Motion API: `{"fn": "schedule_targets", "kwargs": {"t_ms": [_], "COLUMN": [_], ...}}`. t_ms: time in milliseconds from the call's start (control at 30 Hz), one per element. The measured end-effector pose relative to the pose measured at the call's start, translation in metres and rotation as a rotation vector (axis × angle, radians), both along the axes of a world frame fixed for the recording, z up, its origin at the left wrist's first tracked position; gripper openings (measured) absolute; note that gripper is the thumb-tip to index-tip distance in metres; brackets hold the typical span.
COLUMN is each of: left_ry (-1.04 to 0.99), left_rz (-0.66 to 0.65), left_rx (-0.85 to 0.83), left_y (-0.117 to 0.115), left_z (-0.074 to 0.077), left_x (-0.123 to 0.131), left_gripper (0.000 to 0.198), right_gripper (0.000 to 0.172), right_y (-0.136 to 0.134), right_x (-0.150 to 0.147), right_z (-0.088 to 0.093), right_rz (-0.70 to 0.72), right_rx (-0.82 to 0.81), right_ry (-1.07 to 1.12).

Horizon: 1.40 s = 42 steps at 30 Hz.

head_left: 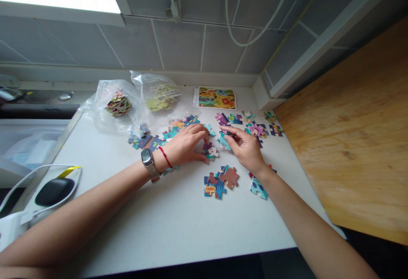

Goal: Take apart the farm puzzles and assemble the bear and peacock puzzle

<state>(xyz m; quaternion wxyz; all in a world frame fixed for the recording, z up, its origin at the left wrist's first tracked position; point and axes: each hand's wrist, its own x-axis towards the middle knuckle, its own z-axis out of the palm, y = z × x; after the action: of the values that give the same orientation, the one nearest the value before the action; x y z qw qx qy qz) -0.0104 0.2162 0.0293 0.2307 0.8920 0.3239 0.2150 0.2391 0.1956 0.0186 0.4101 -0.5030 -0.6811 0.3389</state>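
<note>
In the head view, the left hand curls narrowly over a puzzle piece, fingertips touching it. The right hand pinches at a teal piece, though the grip is hard to judge from here. Loose pieces lie around both hands on the white counter. Behind them sit a plastic bag and a picture card. A watch and red string circle the left wrist.
</note>
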Motion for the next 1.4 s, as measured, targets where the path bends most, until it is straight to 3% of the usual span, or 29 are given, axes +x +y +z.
{"fn": "schedule_targets", "kwargs": {"t_ms": [367, 500, 667, 900, 1067, 1300, 1400], "left_ry": [0.060, 0.079, 0.103, 0.071, 0.067, 0.111, 0.098], "left_rz": [-0.012, 0.103, 0.210, 0.309, 0.246, 0.035, 0.020], "left_rx": [0.046, 0.112, 0.150, 0.143, 0.129, 0.025, 0.012], "left_y": [0.000, 0.004, 0.006, 0.004, 0.010, 0.020, 0.021], "left_z": [0.002, -0.001, -0.014, -0.016, -0.010, 0.010, 0.014], "left_x": [-0.004, -0.008, -0.006, 0.000, -0.006, -0.021, -0.023], "left_gripper": [0.051, 0.034, 0.048, 0.032, 0.022, 0.014, 0.013], "right_gripper": [0.026, 0.023, 0.023, 0.022, 0.022, 0.022, 0.022], "right_y": [0.002, 0.002, 0.001, 0.003, 0.002, 0.000, 0.000], "right_x": [0.001, 0.001, 0.001, 0.001, 0.001, 0.001, 0.001], "right_z": [0.003, 0.003, 0.002, 0.004, 0.002, 0.002, 0.002], "right_rz": [0.016, 0.060, 0.072, 0.074, 0.075, 0.088, 0.093], "right_rx": [0.060, 0.111, 0.095, 0.082, 0.106, 0.134, 0.145], "right_ry": [-0.061, -0.116, -0.128, -0.135, -0.163, -0.193, -0.201]}}
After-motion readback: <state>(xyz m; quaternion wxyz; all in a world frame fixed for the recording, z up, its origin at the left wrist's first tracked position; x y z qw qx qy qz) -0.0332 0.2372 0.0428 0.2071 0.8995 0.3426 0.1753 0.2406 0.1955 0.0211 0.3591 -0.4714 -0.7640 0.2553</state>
